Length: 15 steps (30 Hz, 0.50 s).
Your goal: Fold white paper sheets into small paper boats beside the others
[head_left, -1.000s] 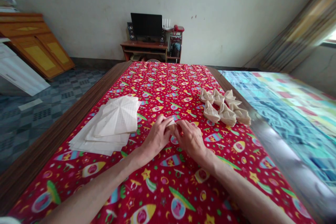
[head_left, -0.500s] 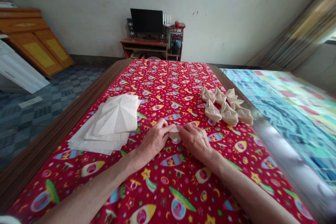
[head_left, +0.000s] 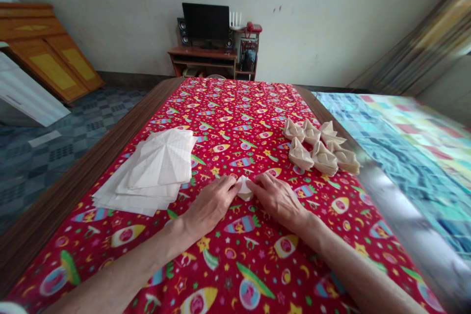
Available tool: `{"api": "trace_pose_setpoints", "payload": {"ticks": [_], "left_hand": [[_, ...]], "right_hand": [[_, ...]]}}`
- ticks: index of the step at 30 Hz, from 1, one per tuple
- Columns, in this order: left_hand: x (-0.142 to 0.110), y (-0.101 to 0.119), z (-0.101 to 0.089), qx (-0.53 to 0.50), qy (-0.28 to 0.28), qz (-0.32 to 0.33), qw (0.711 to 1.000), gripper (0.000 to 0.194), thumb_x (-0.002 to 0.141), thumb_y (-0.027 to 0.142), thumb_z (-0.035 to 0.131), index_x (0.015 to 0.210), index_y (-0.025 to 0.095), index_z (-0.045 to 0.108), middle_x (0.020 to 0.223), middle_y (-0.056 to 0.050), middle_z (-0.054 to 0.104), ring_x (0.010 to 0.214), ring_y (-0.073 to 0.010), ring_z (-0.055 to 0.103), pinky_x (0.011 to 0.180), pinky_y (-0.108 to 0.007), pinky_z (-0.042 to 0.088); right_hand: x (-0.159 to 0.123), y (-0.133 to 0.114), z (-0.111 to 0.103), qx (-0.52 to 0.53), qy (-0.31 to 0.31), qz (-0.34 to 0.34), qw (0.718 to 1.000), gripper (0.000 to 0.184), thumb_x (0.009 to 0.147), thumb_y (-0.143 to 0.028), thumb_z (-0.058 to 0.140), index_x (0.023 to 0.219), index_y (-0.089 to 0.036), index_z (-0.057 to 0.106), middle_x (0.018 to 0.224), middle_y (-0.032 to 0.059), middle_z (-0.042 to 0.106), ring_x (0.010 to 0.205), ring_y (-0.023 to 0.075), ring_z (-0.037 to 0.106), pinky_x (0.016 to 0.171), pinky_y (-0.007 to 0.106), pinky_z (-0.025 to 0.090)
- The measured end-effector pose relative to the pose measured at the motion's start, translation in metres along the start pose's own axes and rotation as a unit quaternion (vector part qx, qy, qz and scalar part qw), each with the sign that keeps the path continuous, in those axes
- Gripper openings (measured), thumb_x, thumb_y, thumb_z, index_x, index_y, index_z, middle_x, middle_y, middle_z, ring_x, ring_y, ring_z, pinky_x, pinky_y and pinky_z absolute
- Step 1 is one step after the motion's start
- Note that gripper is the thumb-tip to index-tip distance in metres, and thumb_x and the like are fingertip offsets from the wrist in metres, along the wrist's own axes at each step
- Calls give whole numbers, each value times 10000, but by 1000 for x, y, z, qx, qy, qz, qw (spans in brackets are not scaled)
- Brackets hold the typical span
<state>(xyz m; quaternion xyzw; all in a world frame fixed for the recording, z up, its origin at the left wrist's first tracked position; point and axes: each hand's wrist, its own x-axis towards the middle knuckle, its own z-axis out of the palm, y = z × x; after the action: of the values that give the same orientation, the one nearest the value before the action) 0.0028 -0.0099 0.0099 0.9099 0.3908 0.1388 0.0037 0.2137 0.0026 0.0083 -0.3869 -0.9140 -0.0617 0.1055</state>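
Observation:
Between my two hands is a small piece of folded white paper (head_left: 245, 189), just above or on the red patterned cloth. My left hand (head_left: 217, 198) pinches its left side, fingers closed. On the right side my right hand (head_left: 276, 197) grips it with thumb and fingers together. The fingertips cover part of the paper. To the left lies a stack of creased white paper sheets (head_left: 160, 162), the top one marked with fold lines spreading from a point. Several folded paper pieces (head_left: 324, 158) with pointed tips stand in two rows to the right.
The red cloth (head_left: 235, 265) covers a table with brown wooden edges (head_left: 121, 120). Right of it is a bed-like surface with a blue checked cover (head_left: 371, 132). A desk with a monitor (head_left: 206, 22) stands against the wall; a wooden cabinet (head_left: 55, 54) is at left.
Both hands have shifted their fingers on the small paper, and its visible shape is now narrower and more pointed. The camera view has tilted slightly. The stack and folded pieces stay put.

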Motion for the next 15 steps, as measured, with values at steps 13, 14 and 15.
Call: {"api": "trace_pose_setpoints", "payload": {"ticks": [13, 14, 15], "left_hand": [[12, -20, -7, -307, 78, -54, 947, 439, 907, 212, 405, 1343, 191, 449, 1245, -102, 548, 1054, -184, 583, 894, -314, 511], [14, -24, -8, -318, 85, -66, 942, 397, 918, 231, 396, 1296, 187, 508, 1200, -96, 589, 1032, -180, 596, 881, -309, 514], [18, -28, -8, -319, 94, -75, 940, 348, 914, 250, 426, 1219, 185, 581, 1159, -89, 622, 1035, -184, 598, 896, -313, 502]], "right_hand": [[-8, 1, 12, 172, 161, 45, 971, 261, 925, -159, 436, 1090, -176, 637, 886, 55, 678, 741, 121, 619, 656, 216, 487], [-7, 1, 12, 213, 168, 54, 961, 256, 921, -155, 439, 1067, -189, 647, 889, 48, 682, 744, 116, 624, 659, 212, 489], [-6, -1, 11, 251, 173, 62, 950, 252, 916, -152, 446, 1050, -200, 654, 889, 40, 684, 749, 113, 627, 664, 210, 491]]}}
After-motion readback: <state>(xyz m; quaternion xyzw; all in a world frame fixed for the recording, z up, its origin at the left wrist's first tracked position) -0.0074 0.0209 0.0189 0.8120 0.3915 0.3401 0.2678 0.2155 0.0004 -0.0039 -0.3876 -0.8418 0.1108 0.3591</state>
